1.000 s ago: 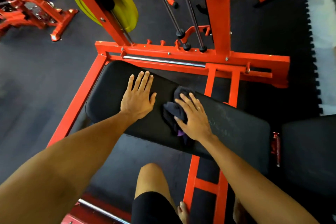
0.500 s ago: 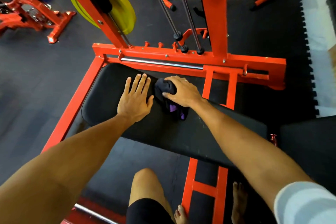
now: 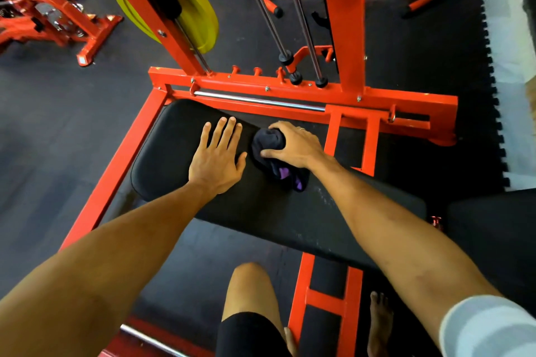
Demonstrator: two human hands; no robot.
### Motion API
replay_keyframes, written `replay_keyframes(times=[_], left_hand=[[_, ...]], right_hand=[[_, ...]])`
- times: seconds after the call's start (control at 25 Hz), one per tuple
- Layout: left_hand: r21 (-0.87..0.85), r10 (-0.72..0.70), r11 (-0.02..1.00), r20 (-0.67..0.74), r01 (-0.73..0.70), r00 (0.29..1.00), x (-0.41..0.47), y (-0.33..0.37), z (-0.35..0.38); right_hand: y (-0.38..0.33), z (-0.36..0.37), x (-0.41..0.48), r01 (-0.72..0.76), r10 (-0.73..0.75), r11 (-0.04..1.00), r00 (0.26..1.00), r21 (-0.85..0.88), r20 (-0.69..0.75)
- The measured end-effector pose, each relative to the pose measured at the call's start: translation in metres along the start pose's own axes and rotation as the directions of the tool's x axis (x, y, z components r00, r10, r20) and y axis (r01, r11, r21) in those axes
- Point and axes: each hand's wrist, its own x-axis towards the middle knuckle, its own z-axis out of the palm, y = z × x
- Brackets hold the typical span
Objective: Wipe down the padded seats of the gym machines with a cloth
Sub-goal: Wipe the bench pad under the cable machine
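Observation:
A long black padded seat (image 3: 333,220) lies across the orange machine frame (image 3: 406,101). My left hand (image 3: 217,159) rests flat on the pad's left part, fingers straight and spread. Just to its right, my right hand (image 3: 293,148) grips a bunched dark cloth (image 3: 272,151) with purple patches, pressing it onto the pad near its far edge. The cloth's front bulges out between thumb and fingers; its tail trails toward me under the wrist.
A chrome bar (image 3: 258,101) and guide rods (image 3: 301,23) rise just beyond the pad. A yellow weight plate (image 3: 197,26) hangs at the upper left. Another black pad (image 3: 493,229) sits to the right. My knee (image 3: 249,281) and bare feet are below, on dark rubber flooring.
My right hand slid the cloth from the pad's middle toward the far edge and leftward, closing round it, then stayed there. My left hand has stayed flat in place.

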Motion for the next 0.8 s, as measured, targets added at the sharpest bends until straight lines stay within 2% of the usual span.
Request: replay_keyframes(times=[0.12,0.24,0.36,0.48,0.64,0.8], left_hand=[[-0.01,-0.001,1.0,-0.002,0.001,1.0,0.001,-0.001,0.0],[-0.023,-0.007,1.0,0.003,0.007,1.0,0.0,-0.001,0.001],[-0.019,-0.002,1.0,0.004,0.002,1.0,0.0,-0.001,-0.001],[-0.016,-0.002,1.0,0.017,0.002,1.0,0.001,0.0,-0.004],[-0.013,-0.006,1.0,0.028,0.006,1.0,0.0,0.0,-0.004],[0.007,0.001,1.0,0.044,-0.002,0.999,-0.004,0.004,-0.005]], right_hand=[[0.004,0.0,-0.009,0.005,-0.003,0.999,1.0,0.039,-0.029],[0.045,0.009,-0.04,-0.041,0.047,0.996,0.996,0.08,-0.077],[0.07,0.015,-0.06,-0.163,0.178,0.98,0.974,0.112,-0.14],[0.037,0.03,-0.047,-0.28,0.327,0.937,0.912,0.207,-0.249],[-0.026,0.073,-0.065,-0.165,0.206,0.975,0.927,0.151,-0.313],[-0.002,0.089,-0.13,0.056,-0.056,0.998,0.961,-0.008,-0.27]])
